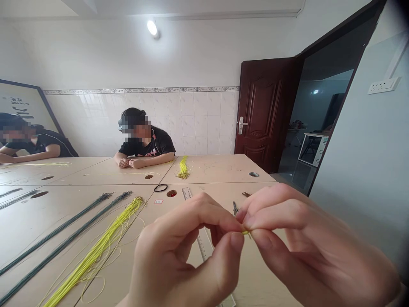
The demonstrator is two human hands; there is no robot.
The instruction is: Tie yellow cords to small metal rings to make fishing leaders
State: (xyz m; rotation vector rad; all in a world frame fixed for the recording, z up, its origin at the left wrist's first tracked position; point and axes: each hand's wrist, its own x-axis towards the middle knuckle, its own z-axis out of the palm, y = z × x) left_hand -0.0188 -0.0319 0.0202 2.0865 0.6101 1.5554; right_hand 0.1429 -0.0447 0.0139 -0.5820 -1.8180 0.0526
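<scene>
Both of my hands are raised close to the camera above the table, their fingertips meeting. My left hand (191,251) pinches a thin yellow cord (245,233) between thumb and forefinger. On the other side, my right hand (297,238) grips the same short bit of cord with its thumb and fingertips. Only a small piece shows between them; the rest is hidden by the fingers. Beneath my hands lies a clear ruler (204,245), partly covered. To the left, a long bundle of yellow cords (99,251) stretches across the table with some loops straying out.
Two dark green cord bundles (67,232) lie farther left. Beyond my hands are scissors (235,208), a black ring (160,188), a cable hole (171,193) and another yellow bundle (183,168). Two people sit across the table (217,170). A brown door (268,111) stands open at right.
</scene>
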